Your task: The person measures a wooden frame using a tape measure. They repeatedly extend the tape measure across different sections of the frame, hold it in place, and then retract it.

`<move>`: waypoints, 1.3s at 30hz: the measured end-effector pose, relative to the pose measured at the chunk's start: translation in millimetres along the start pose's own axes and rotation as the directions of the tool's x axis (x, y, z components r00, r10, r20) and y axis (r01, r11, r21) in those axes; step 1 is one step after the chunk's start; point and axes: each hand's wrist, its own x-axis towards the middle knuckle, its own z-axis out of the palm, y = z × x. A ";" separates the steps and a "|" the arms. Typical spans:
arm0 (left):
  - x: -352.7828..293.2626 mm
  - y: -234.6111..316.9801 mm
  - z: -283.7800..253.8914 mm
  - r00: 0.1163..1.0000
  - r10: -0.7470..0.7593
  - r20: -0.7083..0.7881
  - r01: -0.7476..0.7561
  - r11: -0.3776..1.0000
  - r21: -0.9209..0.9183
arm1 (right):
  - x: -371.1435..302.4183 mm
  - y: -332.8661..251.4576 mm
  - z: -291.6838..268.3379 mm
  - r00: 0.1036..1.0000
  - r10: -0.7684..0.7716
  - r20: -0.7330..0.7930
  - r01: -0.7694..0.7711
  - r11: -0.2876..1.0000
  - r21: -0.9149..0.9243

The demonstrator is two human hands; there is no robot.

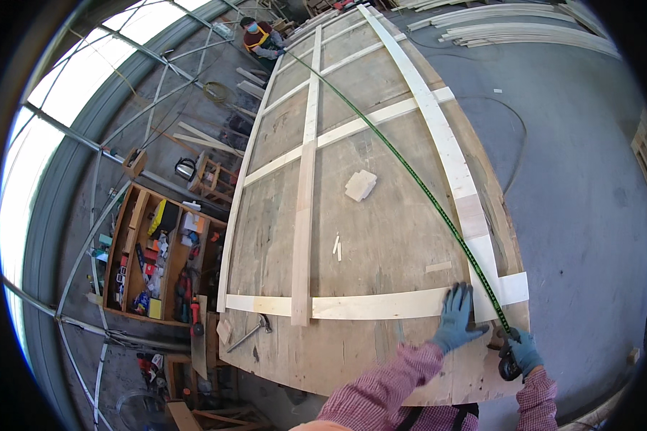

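A green tape measure blade [418, 179] runs diagonally over a large wooden frame from the near right corner to the far left. My right hand [526, 352], in a blue-grey glove, is closed around the black tape measure case [509, 368] at that corner. My left hand [456, 317], gloved alike, lies with fingers spread by the right end of the near crosspiece [381, 304], close to the long side board [486, 266]. At the far left corner a co-worker [262, 39] reaches toward the blade's other end; the exact hold there is too small to tell.
The frame lies on a big plywood table [410, 359] with a hammer [251, 335], a wood block [361, 185] and small offcuts. To the left stands an open wooden tool box [133, 248] beside a steel truss. Long boards [532, 34] are stacked at the far right.
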 end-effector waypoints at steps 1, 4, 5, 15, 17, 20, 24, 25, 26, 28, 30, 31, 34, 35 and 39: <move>-13.1 13.6 -0.1 0.996 -0.076 0.037 0.079 0.993 -0.085 | 1.8 7.3 0.4 0.999 0.025 0.023 -0.026 1.000 0.016; -58.4 49.9 22.6 0.928 -0.312 0.204 0.372 0.796 -0.478 | 2.8 27.0 2.0 0.999 -0.036 -0.028 0.039 0.989 0.144; -70.3 52.0 42.0 0.879 -0.383 0.285 0.470 0.593 -0.654 | 5.4 41.2 1.8 0.998 -0.062 -0.018 0.063 0.996 0.068; -44.8 83.7 68.0 0.619 -0.516 0.593 0.641 -0.106 -0.760 | -0.3 38.8 10.1 0.999 -0.012 0.033 0.014 0.998 -0.063; -52.0 75.5 83.4 0.617 -0.463 0.637 0.591 -0.262 -0.763 | -15.7 15.8 20.9 0.991 -0.132 0.015 0.131 0.960 -0.247; -64.6 65.2 103.8 0.708 -0.468 0.529 0.489 -0.216 -0.845 | -9.8 67.6 26.7 1.000 0.000 -0.016 -0.005 0.957 -0.291; -66.1 68.4 103.2 0.723 -0.463 0.513 0.435 -0.272 -0.858 | -4.9 51.1 15.4 0.982 -0.102 0.158 0.160 0.893 -0.421; -59.2 73.5 96.3 0.707 -0.497 0.503 0.416 -0.283 -0.864 | -0.5 50.6 12.7 0.985 -0.048 0.165 0.104 0.931 -0.351; -59.0 75.9 96.4 0.712 -0.462 0.529 0.436 -0.301 -0.848 | -3.2 48.2 9.9 0.988 0.004 0.152 0.043 0.953 -0.301; -58.6 74.7 93.5 0.732 -0.430 0.528 0.448 -0.279 -0.849 | -6.7 45.2 7.8 0.990 0.022 0.138 0.005 0.981 -0.195; -68.5 67.3 104.4 0.794 -0.385 0.472 0.452 -0.147 -0.880 | -9.2 46.2 5.0 0.994 -0.018 0.109 0.029 0.994 -0.101; -67.0 72.8 98.1 0.768 -0.441 0.464 0.498 -0.044 -0.866 | -7.1 46.1 -0.4 0.994 -0.001 0.106 0.003 1.000 -0.013; -69.5 71.1 77.7 0.817 -0.487 0.309 0.509 0.355 -0.785 | -8.0 24.8 -19.7 0.990 0.143 -0.014 -0.144 0.989 -0.034; -57.4 72.6 51.9 0.881 -0.422 0.215 0.455 0.624 -0.636 | -6.8 26.1 -22.0 0.982 0.181 -0.047 -0.177 0.981 0.076; -40.5 29.9 6.1 0.989 -0.089 -0.122 0.088 0.996 -0.015 | -5.1 20.6 -7.4 0.990 0.134 0.044 -0.129 0.987 -0.097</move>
